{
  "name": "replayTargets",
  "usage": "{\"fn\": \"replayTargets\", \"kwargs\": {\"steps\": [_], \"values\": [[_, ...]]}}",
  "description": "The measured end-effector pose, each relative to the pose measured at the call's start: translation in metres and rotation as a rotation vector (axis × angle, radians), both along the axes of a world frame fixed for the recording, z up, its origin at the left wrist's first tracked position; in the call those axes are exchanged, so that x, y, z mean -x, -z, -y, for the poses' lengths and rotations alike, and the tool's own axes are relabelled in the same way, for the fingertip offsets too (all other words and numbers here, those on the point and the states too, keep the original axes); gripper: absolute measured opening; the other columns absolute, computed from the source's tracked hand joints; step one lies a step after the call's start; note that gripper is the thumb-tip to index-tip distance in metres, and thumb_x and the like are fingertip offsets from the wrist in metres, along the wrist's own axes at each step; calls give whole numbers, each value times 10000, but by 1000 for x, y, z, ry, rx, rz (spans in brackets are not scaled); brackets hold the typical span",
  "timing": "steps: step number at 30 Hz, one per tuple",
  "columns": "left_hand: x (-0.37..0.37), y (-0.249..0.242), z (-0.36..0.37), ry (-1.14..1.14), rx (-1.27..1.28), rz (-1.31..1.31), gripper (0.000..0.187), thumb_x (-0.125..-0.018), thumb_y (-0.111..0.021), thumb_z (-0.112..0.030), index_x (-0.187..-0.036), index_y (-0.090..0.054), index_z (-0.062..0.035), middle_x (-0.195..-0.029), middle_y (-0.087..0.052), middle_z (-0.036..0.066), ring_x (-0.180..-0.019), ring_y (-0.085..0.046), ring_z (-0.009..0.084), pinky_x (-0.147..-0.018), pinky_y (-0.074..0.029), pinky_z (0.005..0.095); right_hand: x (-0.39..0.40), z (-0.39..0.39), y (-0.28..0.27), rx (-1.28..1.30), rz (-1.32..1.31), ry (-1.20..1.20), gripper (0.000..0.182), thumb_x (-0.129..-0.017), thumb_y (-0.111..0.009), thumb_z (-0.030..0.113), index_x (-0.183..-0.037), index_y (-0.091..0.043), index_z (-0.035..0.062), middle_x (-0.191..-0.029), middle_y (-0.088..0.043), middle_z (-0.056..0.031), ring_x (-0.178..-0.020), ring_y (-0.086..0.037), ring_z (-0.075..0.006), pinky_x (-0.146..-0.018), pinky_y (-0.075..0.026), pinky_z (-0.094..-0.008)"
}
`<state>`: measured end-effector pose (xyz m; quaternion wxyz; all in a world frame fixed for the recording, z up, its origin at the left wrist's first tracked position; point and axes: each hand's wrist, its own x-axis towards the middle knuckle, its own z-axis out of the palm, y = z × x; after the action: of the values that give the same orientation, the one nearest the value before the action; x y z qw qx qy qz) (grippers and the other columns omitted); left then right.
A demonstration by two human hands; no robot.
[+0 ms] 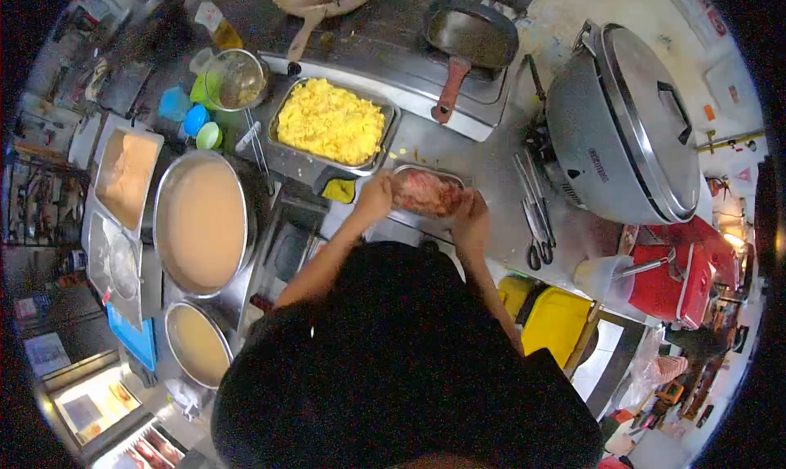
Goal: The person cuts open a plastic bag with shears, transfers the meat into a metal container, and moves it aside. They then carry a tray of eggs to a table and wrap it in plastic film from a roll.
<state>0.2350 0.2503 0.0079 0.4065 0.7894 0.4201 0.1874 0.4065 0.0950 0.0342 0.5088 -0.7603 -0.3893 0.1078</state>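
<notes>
A small metal tray (463, 178) of reddish, shredded-looking meat (426, 192) is in front of my body, over the steel counter. My left hand (376, 196) grips its left end, and my right hand (470, 218), a little blurred, grips the right end. Just beyond my left hand is a larger metal pan (395, 115) heaped with yellow scrambled egg (332, 124). Close by on the left sits a small dish with something yellow-green (339, 191) in it.
Behind are a stove with a red-handled square pan (473, 37) and a round pan (304, 11). To the right stand a large lidded cooker (606, 133), scissors (539, 248) and a yellow bin (555, 322). Large bowls of pale liquid (201, 223) are left, near a strainer (236, 80).
</notes>
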Motion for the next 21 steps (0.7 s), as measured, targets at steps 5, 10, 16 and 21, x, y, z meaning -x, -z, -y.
{"fn": "replayTargets", "kwargs": {"steps": [5, 10, 16, 21], "values": [[-10, -84, 30, -31, -21, -72, 290, -986, -378, -220, -952, -519, 31, -827, -604, 305, -819, -587, 496, -697, -459, 561, -16, 13, 52, 112, -208, 89, 345, -995, -446, 298, -1019, -584, -16, -927, -614, -155, -881, -574, -286, -786, -473, -386], [9, -54, 6, 74, -3, -20, 297, -993, -382, -247, -1114, -410, 22, -870, -605, 323, -827, -581, 517, -725, -447, 586, -22, 16, 48, 150, -104, -28, 402, -1039, -379, 335, -1006, -590, -5, -897, -637, -102, -707, -605, -220, -648, -503, -373], [4, -101, 29, 95, 187, 80, 317, -1014, -359, -253, -1146, -420, 29, -850, -604, 346, -872, -583, 525, -751, -438, 581, 10, 29, -39, 104, -542, 191, 401, -1021, -414, 376, -1049, -574, 9, -829, -616, -80, -595, -587, -154, -464, -466, -300], [3, -62, 43, 92, -1, 221, 322, -1007, -354, -223, -1147, -456, 49, -877, -594, 358, -869, -580, 525, -763, -451, 561, -22, 43, 23, 123, -140, 81, 367, -1020, -390, 296, -941, -581, -7, -794, -577, -166, -761, -597, -251, -681, -468, -373]]}}
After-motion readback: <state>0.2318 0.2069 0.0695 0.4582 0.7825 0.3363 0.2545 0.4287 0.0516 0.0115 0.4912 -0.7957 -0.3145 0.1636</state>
